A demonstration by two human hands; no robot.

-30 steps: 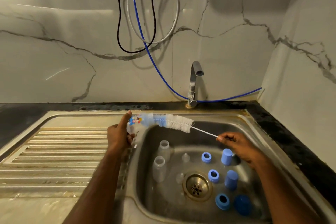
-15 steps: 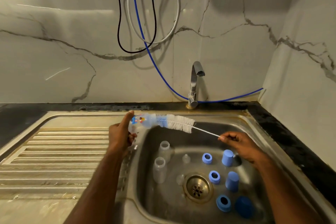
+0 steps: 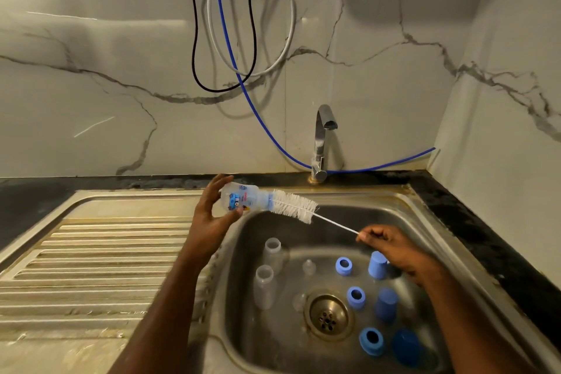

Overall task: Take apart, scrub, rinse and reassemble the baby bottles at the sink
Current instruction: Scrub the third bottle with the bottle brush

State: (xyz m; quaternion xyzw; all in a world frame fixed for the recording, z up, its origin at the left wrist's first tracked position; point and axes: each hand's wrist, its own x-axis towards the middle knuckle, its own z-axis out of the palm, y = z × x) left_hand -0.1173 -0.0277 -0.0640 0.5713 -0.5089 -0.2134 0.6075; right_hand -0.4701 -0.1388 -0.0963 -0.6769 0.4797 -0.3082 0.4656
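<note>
My left hand (image 3: 209, 215) holds a small clear baby bottle (image 3: 243, 198) with a cartoon print, lying sideways above the sink's left rim. A white bottle brush (image 3: 296, 206) sticks out of the bottle's mouth, most of its bristles outside. My right hand (image 3: 391, 247) pinches the end of the brush's thin wire handle over the basin. In the steel sink (image 3: 431, 222) stand two more clear bottles (image 3: 264, 285), small clear teats (image 3: 309, 266), blue screw rings (image 3: 343, 266) and blue caps (image 3: 378, 264).
A ribbed steel drainboard (image 3: 100, 264) lies to the left of the basin. The tap (image 3: 321, 143) stands at the back, with no water running. Black, white and blue hoses (image 3: 230, 48) hang on the marble wall. The drain (image 3: 329, 316) sits mid-basin.
The brush has slid further out of the bottle toward the right. My left hand has turned the bottle, so its printed side shows, and its fingers have spread around the bottle's base.
</note>
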